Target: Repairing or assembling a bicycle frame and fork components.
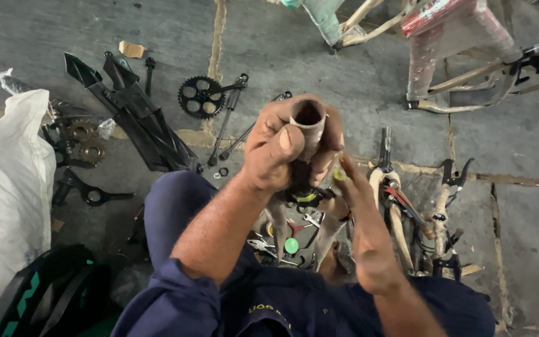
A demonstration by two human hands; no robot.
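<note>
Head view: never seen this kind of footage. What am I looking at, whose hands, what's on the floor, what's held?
One camera, worn on a person's head, looks down at their own two bare hands; there is no machine. The left hand grips a brown open-ended metal tube upright. The right hand reaches in beside it; whether it holds anything is too blurred to tell. On the grey concrete floor lie a black toothed chainwheel with crank, black plastic guards, a white sack and wrapped bicycle frame parts.
</note>
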